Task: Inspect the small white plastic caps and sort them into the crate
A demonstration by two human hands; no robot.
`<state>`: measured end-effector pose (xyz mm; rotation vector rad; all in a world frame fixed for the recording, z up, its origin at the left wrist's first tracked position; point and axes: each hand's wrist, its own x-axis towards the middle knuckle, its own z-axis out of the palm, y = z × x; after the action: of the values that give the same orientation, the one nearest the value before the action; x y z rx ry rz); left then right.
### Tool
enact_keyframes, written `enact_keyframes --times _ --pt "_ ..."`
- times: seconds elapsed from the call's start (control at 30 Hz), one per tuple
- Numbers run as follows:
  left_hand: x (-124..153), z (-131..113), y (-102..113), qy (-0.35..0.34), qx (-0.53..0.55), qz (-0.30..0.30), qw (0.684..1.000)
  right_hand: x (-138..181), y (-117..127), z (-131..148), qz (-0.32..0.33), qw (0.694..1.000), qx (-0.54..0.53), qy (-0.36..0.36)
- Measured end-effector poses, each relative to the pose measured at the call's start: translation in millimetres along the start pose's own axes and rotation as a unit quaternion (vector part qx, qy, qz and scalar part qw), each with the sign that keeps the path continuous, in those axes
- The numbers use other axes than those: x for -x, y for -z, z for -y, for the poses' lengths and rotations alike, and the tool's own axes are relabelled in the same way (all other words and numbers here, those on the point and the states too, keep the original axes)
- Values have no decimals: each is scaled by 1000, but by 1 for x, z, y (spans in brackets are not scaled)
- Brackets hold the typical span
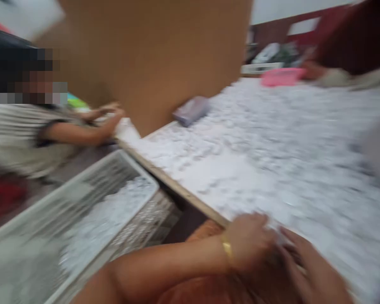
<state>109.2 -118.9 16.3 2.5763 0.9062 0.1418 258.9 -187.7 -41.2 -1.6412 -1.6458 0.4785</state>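
Observation:
My left hand (250,240), with a yellow bracelet on its wrist, is at the near edge of the table. My right hand (312,266) meets it from the right. Both have their fingers closed at a small white piece (280,235), blurred by motion, so its exact kind does not show. Around and beyond my hands, many small white pieces (291,156) lie spread over the white tabletop (228,173). Part of my right hand's fingers is hidden in shadow.
A pale plastic crate (126,158) holding white pieces (104,219) stands left of the table. A tall brown board (161,55) rises behind, near a purplish block (192,110). A co-worker's hands (110,112) are at the table's left corner. A pink item (281,77) lies far back.

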Motion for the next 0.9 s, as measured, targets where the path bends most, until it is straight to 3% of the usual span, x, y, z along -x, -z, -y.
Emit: enact_keyframes --times 0.13,0.23,0.3,0.47,0.67,0.9 --pt "-19 0 -10 -133 -57 -67 987 -5 41 -1 9 997 43 -58" --pt "-29 9 -18 -156 -82 -106 979 -20 70 -12 -82 985 116 -98" --pt "-32 9 -20 -153 -97 -116 976 -26 81 -19 -97 975 177 -91" --pt "-26 7 -19 -121 -89 -153 977 -44 62 -23 15 940 340 -1" --pt "-12 23 -3 -80 -10 -187 979 -61 51 -31 52 887 457 43" --pt "-2 58 13 -1 40 -257 965 -58 56 -38 27 904 424 55"
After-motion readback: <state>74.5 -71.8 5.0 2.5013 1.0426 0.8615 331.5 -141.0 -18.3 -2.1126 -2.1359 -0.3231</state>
